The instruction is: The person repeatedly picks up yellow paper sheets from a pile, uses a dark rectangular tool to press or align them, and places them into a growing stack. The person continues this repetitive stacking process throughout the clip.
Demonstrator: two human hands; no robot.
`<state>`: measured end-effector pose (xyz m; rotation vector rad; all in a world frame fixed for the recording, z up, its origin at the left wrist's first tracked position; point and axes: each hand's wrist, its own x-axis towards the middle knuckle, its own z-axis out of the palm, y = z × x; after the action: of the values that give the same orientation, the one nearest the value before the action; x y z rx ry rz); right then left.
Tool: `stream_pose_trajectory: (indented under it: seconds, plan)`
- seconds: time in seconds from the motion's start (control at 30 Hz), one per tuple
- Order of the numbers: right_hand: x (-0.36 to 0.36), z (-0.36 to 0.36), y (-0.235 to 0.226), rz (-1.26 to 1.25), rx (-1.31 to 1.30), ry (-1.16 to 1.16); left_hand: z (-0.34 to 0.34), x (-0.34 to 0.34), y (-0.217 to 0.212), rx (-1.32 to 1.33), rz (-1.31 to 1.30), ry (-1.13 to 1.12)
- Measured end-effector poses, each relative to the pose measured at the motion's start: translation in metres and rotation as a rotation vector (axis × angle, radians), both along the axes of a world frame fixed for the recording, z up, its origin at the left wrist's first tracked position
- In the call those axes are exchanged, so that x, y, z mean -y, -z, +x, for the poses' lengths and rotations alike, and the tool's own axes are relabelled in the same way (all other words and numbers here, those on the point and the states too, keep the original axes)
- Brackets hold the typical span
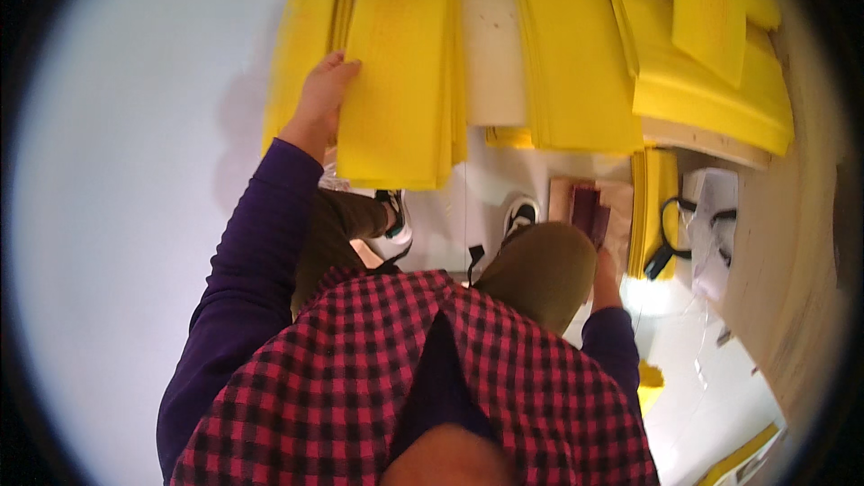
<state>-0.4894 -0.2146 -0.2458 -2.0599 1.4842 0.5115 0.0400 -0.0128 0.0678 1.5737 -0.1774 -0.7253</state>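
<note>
A stack of long yellow sheets [396,72] lies at the near left edge of the table. My left hand [328,94] is closed on its left side, with the fingertips curled at the edge. Just left of that hand is another yellow stack [301,63], its layers showing edge-on. My right hand [607,277] reaches down low beside my right knee. It is at a dark red, flat piece [587,211] lying on a brown cardboard surface [616,200]. The knee and arm hide most of its fingers, so its grip does not show.
More yellow stacks [576,54] cover the table's middle and right, some overlapping [711,99]. Below stand an upright yellow bundle [655,189] and a whitish bag with a black strap [711,229]. A wooden panel [792,279] bounds the right; a pale wall [117,171] is left.
</note>
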Motion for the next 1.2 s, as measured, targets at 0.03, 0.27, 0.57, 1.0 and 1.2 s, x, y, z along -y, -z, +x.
stream_pose_trajectory:
  seconds: [0.03,0.27,0.57,1.0,1.2]
  plan:
    - [0.000,-0.002,0.009,0.029,0.038,0.045,0.004,-0.001,0.004,0.046,0.026,-0.042]
    - [0.002,0.002,0.028,0.000,-0.121,0.006,0.011,-0.005,-0.003,0.165,0.030,0.069]
    - [0.003,0.026,0.047,0.079,-0.139,0.034,-0.009,-0.002,-0.031,0.505,0.289,0.086]
    - [0.000,0.047,0.057,0.120,-0.199,0.065,-0.047,0.025,-0.077,0.681,0.199,0.079]
    - [0.002,0.045,0.030,0.070,-0.175,0.043,-0.063,0.012,-0.086,0.627,0.032,0.117]
